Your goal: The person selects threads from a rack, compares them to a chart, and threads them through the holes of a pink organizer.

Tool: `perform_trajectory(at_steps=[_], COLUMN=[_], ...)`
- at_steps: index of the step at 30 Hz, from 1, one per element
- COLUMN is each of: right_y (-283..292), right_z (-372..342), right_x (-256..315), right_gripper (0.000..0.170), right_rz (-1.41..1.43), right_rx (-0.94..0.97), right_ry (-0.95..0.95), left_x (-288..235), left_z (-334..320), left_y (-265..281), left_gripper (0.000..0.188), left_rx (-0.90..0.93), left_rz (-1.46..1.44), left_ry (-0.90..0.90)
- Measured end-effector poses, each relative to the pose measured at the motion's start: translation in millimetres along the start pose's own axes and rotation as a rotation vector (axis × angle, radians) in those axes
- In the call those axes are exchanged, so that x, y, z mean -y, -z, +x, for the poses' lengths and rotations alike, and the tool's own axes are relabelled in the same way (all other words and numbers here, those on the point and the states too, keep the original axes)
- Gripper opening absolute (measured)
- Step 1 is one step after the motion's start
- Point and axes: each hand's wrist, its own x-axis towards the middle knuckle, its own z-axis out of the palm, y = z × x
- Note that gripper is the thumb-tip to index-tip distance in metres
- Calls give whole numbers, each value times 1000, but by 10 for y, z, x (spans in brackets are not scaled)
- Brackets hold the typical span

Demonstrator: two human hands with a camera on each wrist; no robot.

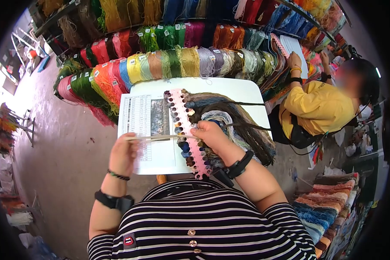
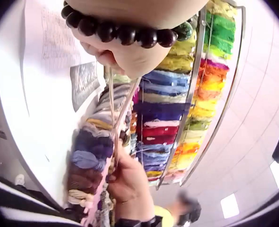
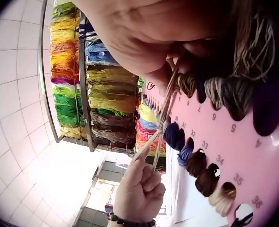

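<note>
A pale skein of embroidery thread [image 1: 160, 137] stretches taut between my two hands across a pink thread card [image 1: 175, 99]. My left hand [image 1: 123, 154] grips its far end with curled fingers, left of the card. In the right wrist view the thread loops around the left hand's fingers [image 3: 146, 177]. My right hand [image 1: 213, 135] pinches the thread at the card's edge, its fingertips close over the holes. Numbered holes along the card [image 3: 253, 142] carry knotted threads in navy, brown and cream [image 3: 222, 201]. Long loose strands [image 1: 242, 125] hang from the card's right side.
Card and printed chart sheet [image 1: 136, 117] lie on a white board [image 1: 247, 89]. Racks of coloured skeins [image 1: 182, 63] stand just beyond it. At right, a person in yellow [image 1: 325, 104] works at the same rack. More skeins [image 1: 325, 208] are stacked lower right.
</note>
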Motion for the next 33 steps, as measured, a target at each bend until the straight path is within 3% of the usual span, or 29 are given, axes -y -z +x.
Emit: perform_trajectory(at_steps=[2,4,6,12,16,20,22,25,27,33], right_y=[71,177,239,44,-9,-21,-8,-7,-18,-52], right_z=[-8,-38,-52,-17,-49,-62,-55,-51,-46,-116], right_x=[11,10,9,24,95,129,126,100,79,108], right_gripper=[24,23,21,26,27,28,30,32,33,35], right_rz=[-54,-47,26,7,-21,14,-28,-76,-128,-176], right_rx=[-28,-52,-65,-50,-22,0,1,-7,-17,-29], right_ry=[20,46,85,190,192,209,211,235,248,217], left_x=[-141,-376,-561,-405,16,365,427,148,-281,-615], left_z=[-32,-126,-372,-1028,-1293,-1360,-1231,-836,-668,15], left_y=[551,1128,1677,1825,2041,1984,2096,1822,1002,81], left_gripper=[22,21,20,19,16,24,32,38,34,33], left_rx=[-12,-231,-294,-479,-297,-324,-308,-235,-246,57], left_rz=[-297,-339,-378,-101,4,730,1012,903,712,495], left_ry=[20,-131,-209,136,603,695,690,401,218,-1])
